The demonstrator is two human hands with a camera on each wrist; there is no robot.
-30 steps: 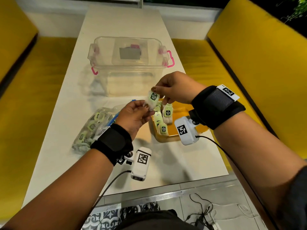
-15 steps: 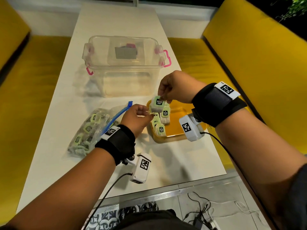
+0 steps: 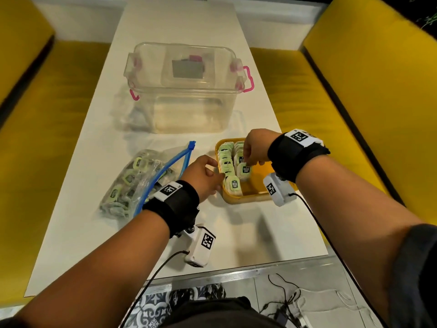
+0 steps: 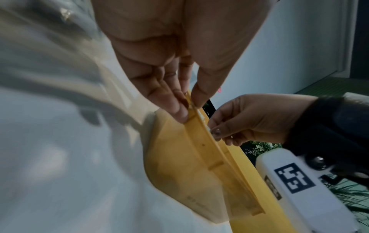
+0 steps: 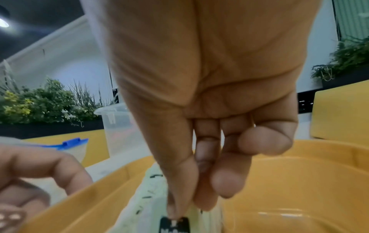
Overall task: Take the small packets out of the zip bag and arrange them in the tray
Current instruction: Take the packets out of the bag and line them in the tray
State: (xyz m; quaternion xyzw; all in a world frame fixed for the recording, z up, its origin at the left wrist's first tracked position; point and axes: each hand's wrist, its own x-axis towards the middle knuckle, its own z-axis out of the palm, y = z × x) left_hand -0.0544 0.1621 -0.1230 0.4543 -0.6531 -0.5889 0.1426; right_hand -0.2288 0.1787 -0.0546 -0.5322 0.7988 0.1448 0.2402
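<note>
A yellow tray (image 3: 246,198) lies on the white table, with several pale green packets (image 3: 225,162) standing in two rows at its left side. My right hand (image 3: 248,162) reaches down into the tray and pinches one small packet (image 3: 246,171) at the near end of the right row; thumb and fingers hold its top (image 5: 173,222). My left hand (image 3: 214,174) pinches the tray's left rim (image 4: 191,108) between thumb and fingers. The clear zip bag (image 3: 132,181), blue zip open, lies left of the tray with several packets inside.
A clear plastic box (image 3: 184,91) with pink handles stands behind the tray and bag. Yellow benches (image 3: 366,102) run along both sides of the narrow table. Wrist camera units and their cables hang near the table's front edge (image 3: 212,268).
My right hand has lowered the packet from above the tray into the right row. My left hand let go of that packet and moved onto the tray's left rim.
</note>
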